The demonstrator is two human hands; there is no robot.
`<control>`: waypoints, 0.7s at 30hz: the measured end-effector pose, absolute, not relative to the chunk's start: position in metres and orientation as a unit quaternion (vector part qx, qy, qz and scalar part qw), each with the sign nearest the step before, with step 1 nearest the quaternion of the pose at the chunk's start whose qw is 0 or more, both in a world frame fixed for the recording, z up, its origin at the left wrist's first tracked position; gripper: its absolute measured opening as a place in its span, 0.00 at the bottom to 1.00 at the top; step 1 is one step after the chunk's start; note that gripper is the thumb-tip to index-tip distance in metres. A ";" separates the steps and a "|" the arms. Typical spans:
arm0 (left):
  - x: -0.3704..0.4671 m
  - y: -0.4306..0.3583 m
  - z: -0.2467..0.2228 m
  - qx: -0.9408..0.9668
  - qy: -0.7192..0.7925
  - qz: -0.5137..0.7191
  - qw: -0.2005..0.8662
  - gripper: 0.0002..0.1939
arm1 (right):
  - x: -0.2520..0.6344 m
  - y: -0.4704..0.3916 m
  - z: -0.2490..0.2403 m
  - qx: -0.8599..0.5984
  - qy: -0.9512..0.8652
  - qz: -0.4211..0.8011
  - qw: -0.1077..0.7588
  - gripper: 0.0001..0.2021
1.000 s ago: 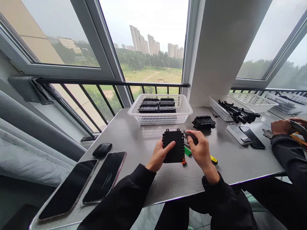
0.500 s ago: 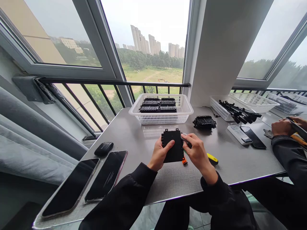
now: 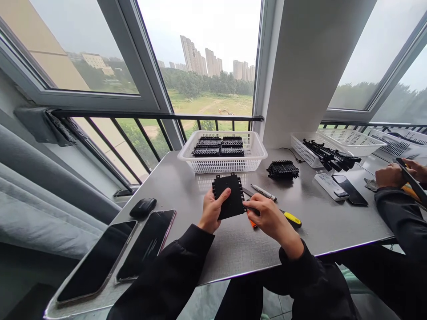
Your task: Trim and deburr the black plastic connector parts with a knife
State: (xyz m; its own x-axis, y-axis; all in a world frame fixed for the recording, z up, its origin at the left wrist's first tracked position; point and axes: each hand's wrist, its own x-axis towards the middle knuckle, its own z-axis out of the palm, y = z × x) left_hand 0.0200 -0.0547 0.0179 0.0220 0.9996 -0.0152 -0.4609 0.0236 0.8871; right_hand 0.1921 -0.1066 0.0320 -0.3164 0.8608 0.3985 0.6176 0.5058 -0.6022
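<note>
My left hand (image 3: 211, 209) grips a flat black plastic plate (image 3: 229, 195) by its left side, thumb across its face. Small toothed clips line the plate's edges, and it is tilted above the table. Against its lower right edge, my right hand (image 3: 268, 215) is closed around a small dark tool (image 3: 252, 210); the fingers hide most of it, so its kind is unclear. Just beyond that hand lies a grey-and-white marker pen (image 3: 263, 192). A yellow-and-black tool handle (image 3: 292, 219) and an orange piece (image 3: 252, 223) show partly beside and behind the hand.
A white basket (image 3: 222, 165) holds several black toothed parts. More such parts form a stack (image 3: 283, 170) to its right. Two phones (image 3: 96, 262) (image 3: 147, 246) and a black case (image 3: 143, 207) lie left. At far right, a co-worker's hands (image 3: 392, 175) work near baskets of black strips (image 3: 330, 155).
The plate and my left hand have shifted left and tilted. My right hand has moved down along the plate's right edge, uncovering the marker pen on the table.
</note>
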 end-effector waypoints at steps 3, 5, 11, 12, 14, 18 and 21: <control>0.020 -0.055 0.017 0.380 0.360 0.601 0.604 0.24 | 0.190 -0.108 0.033 -0.469 -0.789 0.181 0.354 0.16; 0.020 -0.054 0.014 0.394 0.362 0.595 0.600 0.24 | 0.192 -0.106 0.033 -0.474 -0.785 0.181 0.356 0.15; 0.017 -0.045 0.007 0.442 0.393 0.655 0.471 0.25 | 0.210 -0.102 0.038 -0.516 -0.700 0.178 0.461 0.14; 0.016 -0.042 0.005 0.443 0.402 0.664 0.449 0.25 | 0.210 -0.102 0.038 -0.526 -0.677 0.173 0.485 0.13; 0.014 -0.039 0.002 0.447 0.423 0.663 0.426 0.23 | 0.204 -0.102 0.036 -0.519 -0.668 0.190 0.498 0.14; 0.011 -0.041 0.002 0.479 0.451 0.655 0.373 0.13 | 0.185 -0.099 0.026 -0.471 -0.702 0.290 0.448 0.12; 0.011 -0.046 0.008 0.490 0.435 0.644 0.396 0.17 | 0.184 -0.093 0.018 -0.485 -0.634 0.342 0.496 0.16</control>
State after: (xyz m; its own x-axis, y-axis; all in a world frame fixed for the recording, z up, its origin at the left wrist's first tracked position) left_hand 0.0114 -0.0457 0.0081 -0.2065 0.9358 0.2858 -0.0839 -0.3080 0.9477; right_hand 0.1842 -0.0925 0.0182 -0.0378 0.9539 0.2978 0.2760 0.2964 -0.9143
